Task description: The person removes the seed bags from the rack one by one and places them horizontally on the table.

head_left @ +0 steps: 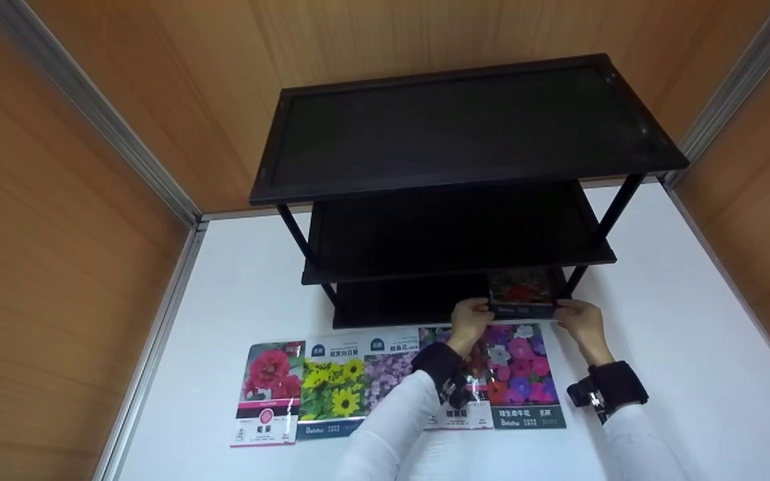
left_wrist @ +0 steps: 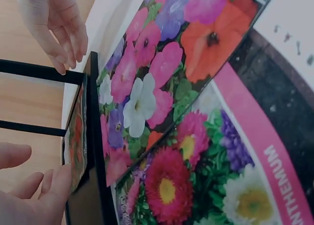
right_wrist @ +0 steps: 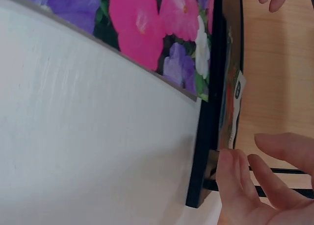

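A flower seed packet [head_left: 522,294] with red blooms lies on the bottom shelf [head_left: 398,304] of a black rack, at its right end. At the packet's left edge is my left hand [head_left: 469,325], fingertips right at its near corner. My right hand [head_left: 583,327] is at the opposite edge. In the left wrist view, the left thumb [left_wrist: 13,155] stands apart from the fingers beside the packet [left_wrist: 77,141]. The right wrist view has the right fingers [right_wrist: 230,173] extended against the packet's end [right_wrist: 230,112], thumb raised away from them.
Several more flower packets lie in a row on the white table [head_left: 191,394] before the rack, including a pink one [head_left: 268,374], a yellow one [head_left: 331,394] and a petunia one [head_left: 522,367]. The rack's middle shelf [head_left: 452,234] and top shelf [head_left: 465,127] overhang the bottom one. Wooden walls [head_left: 57,200] enclose the table.
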Tool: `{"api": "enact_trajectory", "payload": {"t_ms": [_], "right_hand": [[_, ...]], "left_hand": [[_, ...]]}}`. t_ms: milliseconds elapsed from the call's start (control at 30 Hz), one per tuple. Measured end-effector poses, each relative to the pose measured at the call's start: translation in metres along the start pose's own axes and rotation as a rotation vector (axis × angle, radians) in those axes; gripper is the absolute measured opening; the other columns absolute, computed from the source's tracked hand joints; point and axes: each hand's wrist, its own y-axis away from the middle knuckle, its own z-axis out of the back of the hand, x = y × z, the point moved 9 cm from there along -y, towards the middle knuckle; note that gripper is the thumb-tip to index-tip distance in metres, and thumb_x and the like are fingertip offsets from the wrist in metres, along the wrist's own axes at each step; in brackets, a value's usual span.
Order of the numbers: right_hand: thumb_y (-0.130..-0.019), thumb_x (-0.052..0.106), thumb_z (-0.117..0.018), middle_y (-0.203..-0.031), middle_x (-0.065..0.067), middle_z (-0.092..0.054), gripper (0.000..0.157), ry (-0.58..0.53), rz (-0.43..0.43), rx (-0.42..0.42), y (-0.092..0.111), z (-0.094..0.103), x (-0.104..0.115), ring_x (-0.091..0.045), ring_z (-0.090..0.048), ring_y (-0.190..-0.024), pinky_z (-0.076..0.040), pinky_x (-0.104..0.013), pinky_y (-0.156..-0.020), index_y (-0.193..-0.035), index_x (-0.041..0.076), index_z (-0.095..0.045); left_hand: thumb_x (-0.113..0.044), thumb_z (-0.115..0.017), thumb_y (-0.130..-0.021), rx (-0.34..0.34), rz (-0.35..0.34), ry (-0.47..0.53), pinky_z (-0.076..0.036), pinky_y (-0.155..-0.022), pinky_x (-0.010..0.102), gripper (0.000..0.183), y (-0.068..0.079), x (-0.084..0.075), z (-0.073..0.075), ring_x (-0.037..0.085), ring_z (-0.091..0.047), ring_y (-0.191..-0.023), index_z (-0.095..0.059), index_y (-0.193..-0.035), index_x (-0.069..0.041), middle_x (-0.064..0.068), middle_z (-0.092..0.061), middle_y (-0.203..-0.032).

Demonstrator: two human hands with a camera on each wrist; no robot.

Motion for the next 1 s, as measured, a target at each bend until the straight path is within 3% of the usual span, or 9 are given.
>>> {"api": "enact_trajectory", "payload": {"t_ms": [100, 233, 367, 433, 533, 733, 800, 900, 1000], "right_hand": [[-0.079, -0.006, -0.047, -0.097, -0.036, -0.056, 0.034, 0.013, 0.023, -0.039, -0.003, 0.001, -0.001, 0.002, -0.054, -0.061, -0.044, -0.012, -0.057, -0.109, -0.021, -0.049], [-0.077, -0.008, -0.049, -0.094, -0.035, -0.057, 0.034, 0.024, 0.046, -0.078, -0.007, 0.003, -0.002, 0.006, -0.05, -0.059, -0.042, -0.011, -0.055, -0.108, -0.022, -0.05], [-0.076, -0.008, -0.051, -0.098, -0.038, -0.054, 0.034, 0.011, 0.046, -0.091, -0.01, 0.003, -0.004, 0.008, -0.049, -0.059, -0.041, -0.01, -0.055, -0.107, -0.022, -0.049], [-0.075, -0.009, -0.052, -0.098, -0.039, -0.053, 0.034, -0.002, 0.047, -0.098, -0.011, 0.003, -0.006, 0.009, -0.049, -0.059, -0.042, -0.009, -0.055, -0.106, -0.023, -0.05], [-0.076, -0.01, -0.051, -0.098, -0.04, -0.052, 0.033, -0.019, 0.045, -0.1, -0.014, 0.003, -0.007, 0.01, -0.049, -0.058, -0.043, -0.009, -0.055, -0.105, -0.024, -0.049], [-0.078, -0.006, -0.053, -0.101, -0.038, -0.053, 0.033, 0.032, 0.019, -0.089, -0.016, 0.001, -0.009, 0.008, -0.049, -0.062, -0.042, -0.01, -0.056, -0.106, -0.023, -0.049], [-0.077, -0.006, -0.053, -0.102, -0.037, -0.053, 0.033, 0.064, 0.016, -0.092, -0.017, 0.001, -0.009, 0.005, -0.048, -0.064, -0.04, -0.009, -0.056, -0.105, -0.022, -0.051], [-0.076, -0.006, -0.053, -0.101, -0.036, -0.054, 0.032, 0.09, 0.017, -0.099, -0.019, 0.001, -0.009, 0.001, -0.049, -0.066, -0.039, -0.009, -0.057, -0.104, -0.022, -0.053], [-0.074, -0.008, -0.054, -0.098, -0.037, -0.055, 0.031, 0.086, 0.016, -0.098, -0.021, 0.0, -0.01, -0.002, -0.052, -0.066, -0.039, -0.009, -0.056, -0.102, -0.023, -0.053]], "left_hand": [[-0.002, -0.066, -0.07, -0.016, -0.008, -0.007, -0.049, -0.059, 0.021, 0.03, -0.013, 0.023, -0.01, 0.008, -0.061, -0.073, -0.066, -0.1, -0.008, -0.002, -0.064, -0.083], [-0.004, -0.065, -0.072, -0.015, -0.012, -0.016, -0.05, -0.058, 0.023, 0.034, -0.041, 0.071, -0.029, 0.012, -0.061, -0.078, -0.064, -0.106, -0.006, 0.003, -0.064, -0.091], [-0.012, -0.07, -0.07, 0.008, 0.008, 0.049, -0.05, -0.055, 0.023, 0.038, -0.079, 0.143, -0.055, 0.006, -0.06, -0.081, -0.064, -0.106, -0.021, -0.005, -0.063, -0.094], [-0.017, -0.072, -0.069, 0.011, -0.001, 0.051, -0.049, -0.055, 0.022, 0.038, -0.09, 0.161, -0.062, 0.004, -0.059, -0.081, -0.064, -0.104, -0.027, -0.008, -0.063, -0.093], [-0.019, -0.071, -0.07, 0.013, -0.028, 0.025, -0.048, -0.055, 0.021, 0.037, -0.088, 0.15, -0.059, 0.003, -0.059, -0.079, -0.064, -0.105, -0.026, -0.008, -0.063, -0.093], [-0.009, -0.059, -0.079, 0.009, 0.0, -0.078, -0.049, -0.057, 0.023, 0.034, -0.044, 0.059, -0.033, 0.013, -0.061, -0.078, -0.059, -0.113, -0.003, 0.009, -0.063, -0.101], [-0.009, -0.058, -0.08, 0.013, 0.02, -0.085, -0.049, -0.056, 0.023, 0.035, -0.037, 0.044, -0.029, 0.014, -0.061, -0.075, -0.058, -0.114, 0.0, 0.013, -0.061, -0.101], [-0.01, -0.06, -0.079, 0.004, 0.009, -0.08, -0.048, -0.053, 0.021, 0.034, -0.044, 0.057, -0.035, 0.008, -0.06, -0.07, -0.06, -0.112, -0.003, 0.01, -0.063, -0.098], [-0.011, -0.062, -0.075, -0.021, 0.006, -0.083, -0.047, -0.05, 0.02, 0.035, -0.069, 0.105, -0.052, 0.003, -0.058, -0.064, -0.063, -0.11, -0.011, 0.002, -0.064, -0.094]]}}
